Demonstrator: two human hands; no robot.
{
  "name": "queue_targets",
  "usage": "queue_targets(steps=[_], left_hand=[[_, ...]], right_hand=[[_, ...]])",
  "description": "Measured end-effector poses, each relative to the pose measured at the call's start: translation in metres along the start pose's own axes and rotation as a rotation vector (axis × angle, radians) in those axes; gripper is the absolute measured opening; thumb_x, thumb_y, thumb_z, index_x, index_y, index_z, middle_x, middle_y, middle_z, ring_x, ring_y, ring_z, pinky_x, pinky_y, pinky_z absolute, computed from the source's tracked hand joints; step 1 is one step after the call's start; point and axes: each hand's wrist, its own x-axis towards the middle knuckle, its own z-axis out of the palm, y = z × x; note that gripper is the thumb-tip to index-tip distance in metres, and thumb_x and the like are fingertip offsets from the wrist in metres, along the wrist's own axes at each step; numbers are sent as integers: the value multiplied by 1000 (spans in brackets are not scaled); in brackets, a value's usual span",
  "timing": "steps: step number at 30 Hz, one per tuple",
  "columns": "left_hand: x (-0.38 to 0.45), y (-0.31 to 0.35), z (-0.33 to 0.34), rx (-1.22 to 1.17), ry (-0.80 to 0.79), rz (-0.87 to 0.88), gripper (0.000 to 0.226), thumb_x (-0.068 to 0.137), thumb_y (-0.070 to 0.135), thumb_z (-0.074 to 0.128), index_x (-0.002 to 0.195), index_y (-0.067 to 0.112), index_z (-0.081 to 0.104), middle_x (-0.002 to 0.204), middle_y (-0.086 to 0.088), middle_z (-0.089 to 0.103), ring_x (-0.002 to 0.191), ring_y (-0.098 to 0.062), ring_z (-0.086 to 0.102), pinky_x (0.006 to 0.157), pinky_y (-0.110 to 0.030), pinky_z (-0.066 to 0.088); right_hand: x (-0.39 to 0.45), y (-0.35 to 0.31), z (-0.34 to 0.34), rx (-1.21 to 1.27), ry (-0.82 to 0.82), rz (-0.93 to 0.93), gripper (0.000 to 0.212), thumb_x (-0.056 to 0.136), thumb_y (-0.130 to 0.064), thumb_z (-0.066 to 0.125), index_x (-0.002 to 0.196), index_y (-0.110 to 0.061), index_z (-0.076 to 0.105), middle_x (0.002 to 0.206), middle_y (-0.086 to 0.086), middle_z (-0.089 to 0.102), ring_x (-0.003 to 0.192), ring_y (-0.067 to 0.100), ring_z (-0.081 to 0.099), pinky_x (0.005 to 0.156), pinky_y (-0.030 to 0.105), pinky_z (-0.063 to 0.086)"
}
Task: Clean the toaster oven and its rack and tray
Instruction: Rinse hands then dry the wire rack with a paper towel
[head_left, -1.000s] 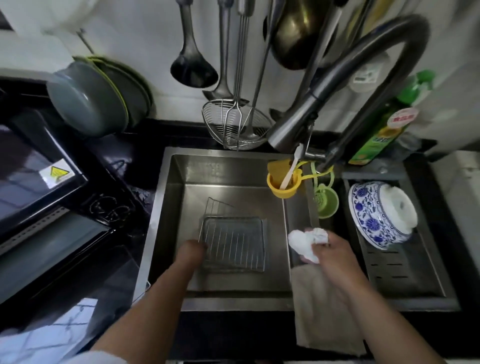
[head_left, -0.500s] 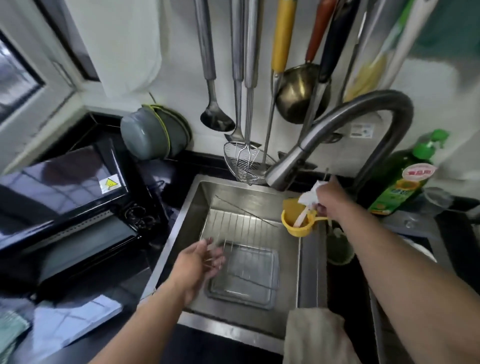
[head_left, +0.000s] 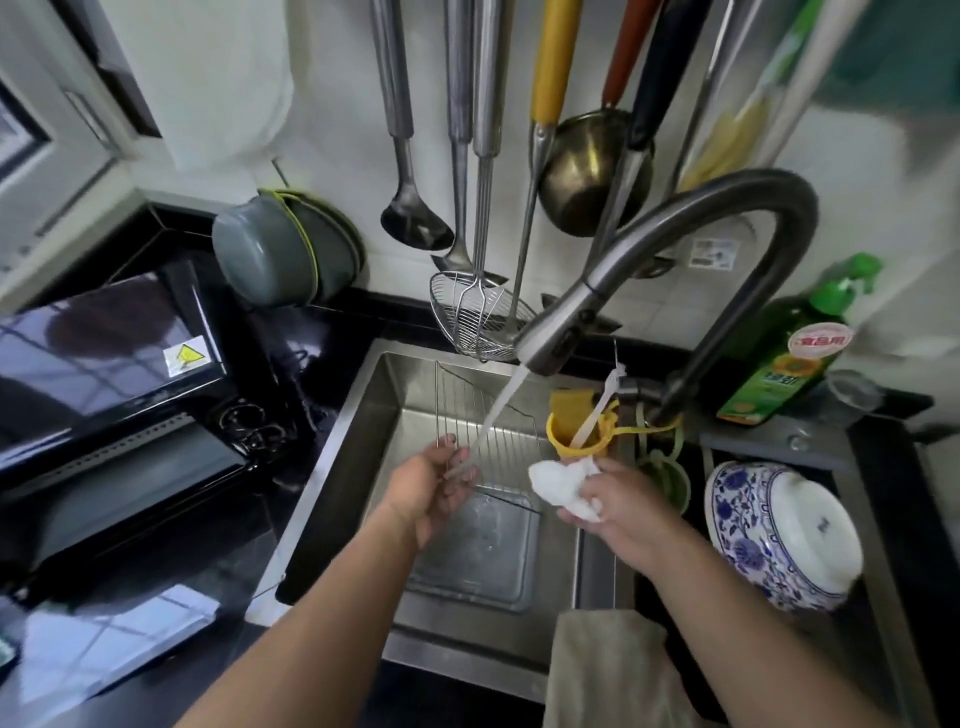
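The wire rack (head_left: 485, 415) leans against the back wall of the steel sink (head_left: 337, 467), standing on the metal tray (head_left: 483, 556) that lies flat on the sink floor. Water runs from the faucet (head_left: 566, 332) in a slanted stream onto my left hand (head_left: 426, 493), which is cupped, fingers loosely curled, in front of the rack's lower edge. My right hand (head_left: 618, 514) grips a wadded white cloth (head_left: 563, 486) just right of the stream. The black toaster oven (head_left: 104, 374) sits on the counter at left with its door open.
A yellow cup (head_left: 576, 431) holding a brush hangs on the sink divider. A blue-and-white bowl (head_left: 779, 535) lies upturned in the right basin. A green detergent bottle (head_left: 779, 358) stands at back right. Ladles and a skimmer (head_left: 478, 317) hang above. A towel (head_left: 608, 670) drapes over the front edge.
Water now runs from the faucet. My right hand came back down from the faucet base with the cloth to the sink's right side. My left hand rose under the stream.
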Motion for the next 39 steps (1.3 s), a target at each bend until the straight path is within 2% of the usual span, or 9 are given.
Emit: queue_targets(steps=[3,10,16,19,24,28,31,35,39], left_hand=[[-10,-4,-12,33,12,42,16,104,8,53,114,14,64,107,-8,67,97,-30,63,105,-46,49],[-39,8,-69,9,60,125,22,99,5,53,118,14,63,116,-9,70,107,-35,64,109,-51,46],[-46,3,-93,38,93,130,27,100,5,56,125,13,63,117,-9,71,103,-34,65,110,-53,46],[-43,3,-95,49,78,116,26,100,6,56,124,13,64,114,-7,73,99,-33,68,108,-51,47],[-36,5,-88,30,30,88,27,99,5,56,121,17,63,107,0,76,99,-30,69,97,-44,48],[-30,3,-82,27,4,71,30,98,1,52,123,14,63,111,-3,74,95,-29,71,92,-42,53],[-28,3,-79,6,-15,56,27,98,0,49,115,15,62,105,-5,72,94,-30,70,83,-38,55],[-23,0,-84,-24,1,51,30,97,0,48,119,13,62,109,-7,72,105,-36,67,94,-44,54],[-17,0,-95,-78,53,37,37,99,-1,39,126,11,63,121,-10,74,110,-38,71,88,-47,57]], right_hand=[[-3,8,49,103,-63,13,20,95,-22,64,113,-13,63,130,0,55,107,17,57,74,20,49],[18,5,131,1015,-251,291,40,96,-30,57,125,-2,57,126,25,60,118,40,55,96,46,51],[31,10,147,917,-182,246,60,64,-73,72,91,-21,61,96,1,65,101,16,64,89,21,54],[29,7,142,827,-122,178,38,85,-26,76,114,-5,63,127,19,55,112,27,60,91,30,56],[18,-3,136,898,-149,216,14,96,-6,58,109,-1,60,126,20,52,122,33,51,105,45,48],[22,-2,142,808,-60,181,33,97,-16,61,128,-7,58,142,16,46,124,33,52,102,41,51],[18,-15,142,910,-105,181,15,93,5,59,105,-3,60,119,24,44,116,37,49,99,41,53],[26,-23,150,674,-131,110,27,95,-7,63,122,-5,59,112,15,53,103,24,59,86,30,58],[28,-11,128,373,-125,177,18,94,-9,65,110,-2,59,127,22,54,97,26,63,90,42,57]])
